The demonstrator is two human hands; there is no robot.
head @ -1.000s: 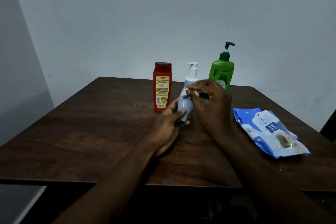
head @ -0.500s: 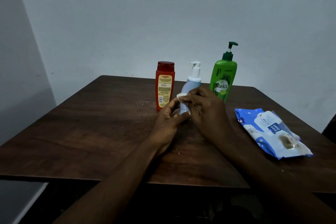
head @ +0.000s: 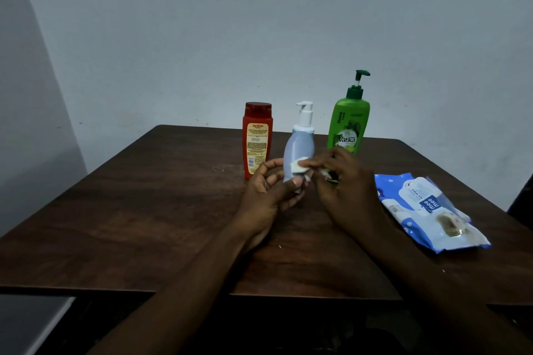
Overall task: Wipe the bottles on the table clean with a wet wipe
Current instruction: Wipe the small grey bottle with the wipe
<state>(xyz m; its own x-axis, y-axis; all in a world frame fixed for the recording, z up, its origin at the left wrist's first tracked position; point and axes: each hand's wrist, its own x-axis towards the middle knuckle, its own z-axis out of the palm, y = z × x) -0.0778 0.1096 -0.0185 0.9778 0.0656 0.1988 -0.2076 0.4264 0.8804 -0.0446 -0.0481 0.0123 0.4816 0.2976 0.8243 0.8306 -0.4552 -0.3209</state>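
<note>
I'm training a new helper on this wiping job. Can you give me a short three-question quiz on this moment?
1. True or false: the left hand holds the red bottle.
2. What does the right hand press against the pale blue pump bottle?
A. wet wipe
B. sponge
C. brush
3. The wipes pack lies on the table to the person's ____.

Key:
1. False; it holds the pale blue pump bottle.
2. A
3. right
</note>
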